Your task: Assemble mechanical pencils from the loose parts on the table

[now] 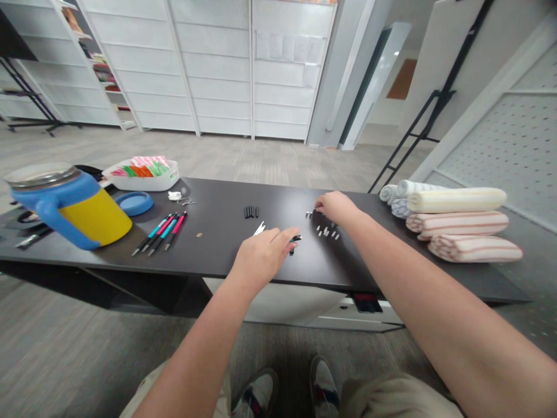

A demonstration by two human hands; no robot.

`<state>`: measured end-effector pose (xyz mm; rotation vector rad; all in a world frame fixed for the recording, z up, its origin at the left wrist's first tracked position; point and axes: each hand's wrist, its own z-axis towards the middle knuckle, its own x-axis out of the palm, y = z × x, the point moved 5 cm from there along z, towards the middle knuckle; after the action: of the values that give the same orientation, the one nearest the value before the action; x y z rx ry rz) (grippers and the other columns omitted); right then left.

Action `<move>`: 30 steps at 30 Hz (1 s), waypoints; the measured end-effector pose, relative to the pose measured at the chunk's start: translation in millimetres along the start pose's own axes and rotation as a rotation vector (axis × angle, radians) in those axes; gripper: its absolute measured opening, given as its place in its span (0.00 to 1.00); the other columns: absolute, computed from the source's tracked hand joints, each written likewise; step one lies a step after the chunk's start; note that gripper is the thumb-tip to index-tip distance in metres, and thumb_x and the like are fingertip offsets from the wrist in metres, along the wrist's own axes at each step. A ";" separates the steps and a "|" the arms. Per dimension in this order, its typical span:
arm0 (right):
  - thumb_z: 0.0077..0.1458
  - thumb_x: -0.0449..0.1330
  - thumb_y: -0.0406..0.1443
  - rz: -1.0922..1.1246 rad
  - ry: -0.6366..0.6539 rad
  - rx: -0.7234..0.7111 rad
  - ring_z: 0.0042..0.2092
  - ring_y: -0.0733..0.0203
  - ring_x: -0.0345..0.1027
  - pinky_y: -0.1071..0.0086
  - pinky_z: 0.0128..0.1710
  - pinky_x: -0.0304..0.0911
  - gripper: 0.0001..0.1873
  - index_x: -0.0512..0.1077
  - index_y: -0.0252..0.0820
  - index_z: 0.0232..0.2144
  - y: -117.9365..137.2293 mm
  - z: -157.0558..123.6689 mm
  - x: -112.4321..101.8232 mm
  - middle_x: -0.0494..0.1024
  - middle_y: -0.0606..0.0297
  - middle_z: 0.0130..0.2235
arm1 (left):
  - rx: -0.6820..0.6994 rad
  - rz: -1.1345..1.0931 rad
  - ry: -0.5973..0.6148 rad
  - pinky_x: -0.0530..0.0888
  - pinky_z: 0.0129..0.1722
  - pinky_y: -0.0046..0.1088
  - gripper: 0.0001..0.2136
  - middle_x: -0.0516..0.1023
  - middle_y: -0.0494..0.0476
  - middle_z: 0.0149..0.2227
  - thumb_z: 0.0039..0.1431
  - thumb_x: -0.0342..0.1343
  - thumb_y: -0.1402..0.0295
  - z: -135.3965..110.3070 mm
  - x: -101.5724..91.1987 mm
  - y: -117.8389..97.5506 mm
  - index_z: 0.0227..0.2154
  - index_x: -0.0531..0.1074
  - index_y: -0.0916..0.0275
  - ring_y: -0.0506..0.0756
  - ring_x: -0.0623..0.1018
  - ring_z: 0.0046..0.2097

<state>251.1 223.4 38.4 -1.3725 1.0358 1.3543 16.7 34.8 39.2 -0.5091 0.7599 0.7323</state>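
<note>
My left hand (261,255) is curled over a teal pen part (296,238) near the middle of the dark table (217,255), its fingers closed on it. My right hand (337,208) reaches further back and pinches at a scatter of several small silver and black pen pieces (326,231); what its fingertips hold is hidden. A few white thin parts (259,229) lie just left of my left hand. A row of short black caps (251,212) sits behind them.
Several assembled teal and pink pens (161,232) lie at the left, beside a blue and yellow jug (73,209), a blue lid (134,203) and a white tray (143,181) of coloured items. Rolled towels (461,223) are stacked at the right end.
</note>
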 end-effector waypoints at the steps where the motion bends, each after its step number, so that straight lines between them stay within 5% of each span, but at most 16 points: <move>1: 0.59 0.67 0.33 0.008 -0.015 0.007 0.47 0.49 0.79 0.65 0.47 0.67 0.08 0.86 0.44 0.39 -0.6 -1.7 -3.5 0.87 0.54 0.43 | 0.000 0.027 0.018 0.74 0.42 0.30 0.16 0.81 0.54 0.40 0.78 0.43 0.59 0.3 3.0 0.7 0.57 0.71 0.58 0.54 0.80 0.41; 5: 0.66 0.61 0.37 0.080 -0.147 0.022 0.45 0.51 0.79 0.64 0.47 0.68 0.12 0.84 0.44 0.46 6.9 -35.2 -23.4 0.87 0.57 0.44 | -0.002 0.085 0.112 0.72 0.42 0.33 0.16 0.79 0.57 0.40 0.79 0.41 0.59 2.2 13.3 4.0 0.49 0.72 0.62 0.56 0.78 0.41; 8: 0.65 0.63 0.40 0.433 -0.431 -0.048 0.40 0.56 0.79 0.66 0.44 0.69 0.10 0.83 0.47 0.44 27.9 -89.4 -35.3 0.86 0.63 0.42 | 0.015 0.134 0.186 0.68 0.40 0.34 0.16 0.77 0.57 0.38 0.78 0.43 0.60 3.4 20.1 5.6 0.42 0.73 0.61 0.57 0.76 0.40; 14: 0.61 0.67 0.44 0.971 -0.475 -0.041 0.40 0.55 0.79 0.63 0.44 0.71 0.09 0.83 0.47 0.40 62.8 -166.0 3.2 0.86 0.64 0.38 | 0.026 0.193 0.208 0.63 0.40 0.36 0.11 0.76 0.56 0.38 0.76 0.49 0.61 3.7 23.3 5.5 0.45 0.74 0.59 0.58 0.75 0.42; 19: 0.60 0.67 0.43 1.033 -0.471 -0.028 0.38 0.55 0.79 0.62 0.44 0.71 0.09 0.83 0.46 0.38 65.2 -173.8 19.8 0.85 0.63 0.36 | 0.036 0.204 0.209 0.62 0.41 0.36 0.11 0.76 0.56 0.38 0.76 0.50 0.60 4.0 22.9 4.6 0.45 0.75 0.58 0.58 0.74 0.42; 30: 0.61 0.67 0.40 1.008 -0.485 -0.107 0.35 0.58 0.77 0.65 0.41 0.70 0.07 0.83 0.47 0.40 67.9 -173.8 20.7 0.84 0.65 0.35 | 0.039 0.232 0.230 0.61 0.44 0.39 0.10 0.77 0.54 0.39 0.74 0.52 0.60 3.9 23.5 1.2 0.47 0.76 0.55 0.59 0.74 0.44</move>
<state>225.4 39.5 10.0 -0.4699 1.3705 2.3389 29.3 47.7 23.5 -0.4789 1.0587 0.8816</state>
